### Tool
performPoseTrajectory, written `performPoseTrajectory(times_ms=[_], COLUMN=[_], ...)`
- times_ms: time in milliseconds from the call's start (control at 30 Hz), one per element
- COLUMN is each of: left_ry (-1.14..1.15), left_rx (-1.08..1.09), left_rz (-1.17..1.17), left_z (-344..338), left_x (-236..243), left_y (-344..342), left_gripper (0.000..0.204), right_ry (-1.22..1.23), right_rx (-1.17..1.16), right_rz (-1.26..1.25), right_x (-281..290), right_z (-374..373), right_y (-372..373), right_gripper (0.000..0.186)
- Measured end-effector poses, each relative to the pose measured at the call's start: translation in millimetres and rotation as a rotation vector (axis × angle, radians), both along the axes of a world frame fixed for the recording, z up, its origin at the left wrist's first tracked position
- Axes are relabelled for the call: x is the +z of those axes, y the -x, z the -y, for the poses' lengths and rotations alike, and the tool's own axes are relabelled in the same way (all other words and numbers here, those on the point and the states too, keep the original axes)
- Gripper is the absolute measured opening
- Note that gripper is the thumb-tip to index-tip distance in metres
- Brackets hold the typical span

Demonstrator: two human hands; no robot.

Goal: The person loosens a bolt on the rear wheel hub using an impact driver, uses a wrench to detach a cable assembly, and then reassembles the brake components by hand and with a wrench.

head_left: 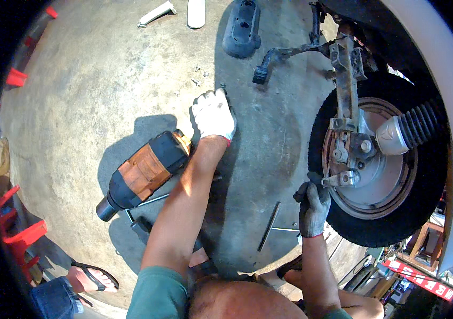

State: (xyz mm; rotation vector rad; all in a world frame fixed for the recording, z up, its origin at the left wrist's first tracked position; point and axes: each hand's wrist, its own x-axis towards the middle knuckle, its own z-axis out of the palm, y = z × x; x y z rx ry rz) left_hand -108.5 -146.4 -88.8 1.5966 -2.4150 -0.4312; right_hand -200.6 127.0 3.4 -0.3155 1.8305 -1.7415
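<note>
Through the head view I see the left hand (214, 114) low over the concrete floor (274, 143), its gloved fingers curled; a small dark piece (222, 85) shows right at their tips, and I cannot tell whether they grip it. Loose bolts (196, 82) lie near, probably grouped for easy reach. I find the right hand (313, 210) half closed beside the wheel (386, 183), perhaps for support; the wheel's metal lever (343, 179) sits just beyond its fingertips, though I cannot tell whether they hold it
</note>
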Motion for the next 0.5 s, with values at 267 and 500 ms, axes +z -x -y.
performPoseTrajectory(times_ms=[267,500], left_ry=[-0.075,-1.112], left_rx=[0.004,-0.332], left_rz=[-0.227,-0.907], left_z=[-6.2,-122.0], left_x=[-3.3,32.0], left_y=[12.5,22.0], left_gripper=[0.037,0.028], right_ry=[-0.1,-0.123], right_rx=[0.015,-0.006], right_rz=[0.055,0.266], right_x=[-9.8,-9.8], right_z=[-25.9,-18.1], right_y=[-11.2,-25.3], right_gripper=[0.028,0.037])
